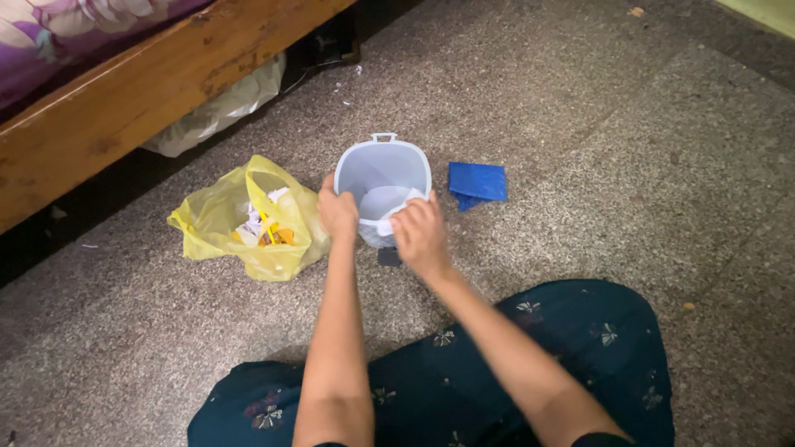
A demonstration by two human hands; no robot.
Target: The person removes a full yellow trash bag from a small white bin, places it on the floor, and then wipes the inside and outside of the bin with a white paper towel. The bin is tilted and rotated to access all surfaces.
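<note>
A small pale blue-grey plastic bin (389, 156) stands on the speckled floor in front of me. My left hand (338, 212) grips its near left rim. My right hand (420, 233) pinches a white cloth or paper (387, 205) over the near right rim, and the white piece reaches down inside the bin. Both forearms stretch out from my lap, which is covered by dark teal flowered fabric (580, 331).
A yellow plastic bag (217, 222) with crumpled paper and scraps lies open left of the bin. A folded blue sheet (478, 182) lies to its right. A wooden bed frame (141, 91) runs along the upper left, with a whitish bag (224, 108) beneath it.
</note>
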